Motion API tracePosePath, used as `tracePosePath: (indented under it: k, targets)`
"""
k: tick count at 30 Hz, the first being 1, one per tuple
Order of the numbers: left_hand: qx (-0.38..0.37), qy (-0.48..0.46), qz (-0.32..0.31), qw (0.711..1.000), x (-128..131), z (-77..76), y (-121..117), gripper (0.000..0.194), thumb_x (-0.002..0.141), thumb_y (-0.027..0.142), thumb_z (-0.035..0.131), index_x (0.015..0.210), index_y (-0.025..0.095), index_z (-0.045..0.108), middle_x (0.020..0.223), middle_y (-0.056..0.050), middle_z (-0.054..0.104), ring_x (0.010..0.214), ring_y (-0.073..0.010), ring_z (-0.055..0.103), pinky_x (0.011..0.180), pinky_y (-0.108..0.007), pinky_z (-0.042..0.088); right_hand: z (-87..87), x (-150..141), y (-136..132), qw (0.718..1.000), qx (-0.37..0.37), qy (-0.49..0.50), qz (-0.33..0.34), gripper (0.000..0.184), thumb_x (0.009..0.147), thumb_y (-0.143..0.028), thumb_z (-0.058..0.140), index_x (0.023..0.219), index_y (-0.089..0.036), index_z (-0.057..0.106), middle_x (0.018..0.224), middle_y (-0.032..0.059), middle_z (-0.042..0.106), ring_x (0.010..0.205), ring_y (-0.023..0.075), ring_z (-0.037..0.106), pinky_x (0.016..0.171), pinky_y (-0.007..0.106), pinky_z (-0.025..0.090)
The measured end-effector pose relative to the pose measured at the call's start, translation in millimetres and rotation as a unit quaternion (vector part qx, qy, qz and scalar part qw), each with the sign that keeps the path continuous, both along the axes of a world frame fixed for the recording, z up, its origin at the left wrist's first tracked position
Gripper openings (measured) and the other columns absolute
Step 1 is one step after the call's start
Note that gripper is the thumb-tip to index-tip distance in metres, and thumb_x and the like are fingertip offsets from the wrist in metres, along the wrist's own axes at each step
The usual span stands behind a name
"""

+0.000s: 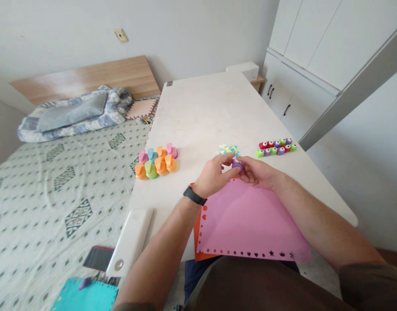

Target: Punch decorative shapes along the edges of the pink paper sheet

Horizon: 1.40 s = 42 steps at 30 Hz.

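Between my two hands is a small purple paper punch [237,165], partly hidden by fingers. My left hand [214,173], with a black band on its wrist, grips it between thumb and fingers from the left. From the right, my right hand [258,172] has its curled fingers closed on the same punch. Just below them lies a pink sheet [246,216] with small shapes such as stars and hearts cut along its left and bottom edges. An orange sheet [197,242] shows underneath it. Beyond my fingers sits a little pile of yellow and teal paper cutouts [227,149].
Larger coloured punches [156,163] stand in two rows at the left of the white table [198,112]. Small red, green and purple punches [276,147] line the right. A white device [130,242] lies at the near left edge, beside a bed [97,172].
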State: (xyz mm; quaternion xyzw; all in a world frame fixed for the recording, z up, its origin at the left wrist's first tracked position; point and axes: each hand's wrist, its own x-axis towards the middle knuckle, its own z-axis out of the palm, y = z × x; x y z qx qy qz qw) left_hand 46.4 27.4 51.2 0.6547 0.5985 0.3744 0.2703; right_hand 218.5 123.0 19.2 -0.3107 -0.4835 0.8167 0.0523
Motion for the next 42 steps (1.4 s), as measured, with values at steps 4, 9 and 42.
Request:
tracePosePath:
  k: [4,9,42]
  targets:
    - [0.018,0.017,-0.005,1.000,-1,1.9,-7,0.032,0.089,0.029,0.071,0.120,0.025,0.072,0.105,-0.005,0.074,0.092,-0.0169,0.068,0.081,-0.031,0.055,1.2,1,-1,0.999,0.009,0.003,0.036,0.056,0.092,-0.071,0.048,0.080,-0.019,0.065,0.048,-0.0040,0.046,0.037,0.0079,0.020,0.036,0.023,0.008]
    - [0.040,0.001,0.119,0.992,-22,6.9,-30,0.028,0.092,0.035,0.068,0.117,0.023,0.070,0.106,-0.007,0.073,0.090,-0.0162,0.068,0.083,-0.031,0.056,8.0,7,5,0.999,-0.029,0.032,0.012,0.076,0.091,-0.081,0.036,0.092,-0.014,0.074,0.053,-0.0006,0.050,0.039,0.0086,0.026,0.038,0.024,0.008]
    - [-0.179,0.244,0.525,0.795,-180,-9.4,-125,0.039,0.081,0.052,0.068,0.106,0.022,0.073,0.090,-0.006,0.077,0.085,-0.0271,0.070,0.079,-0.037,0.051,8.4,12,1,0.987,-0.044,0.154,-0.024,0.092,0.087,-0.090,0.028,0.119,-0.013,0.066,0.069,0.0063,0.063,0.048,0.0136,0.042,0.039,0.024,0.013]
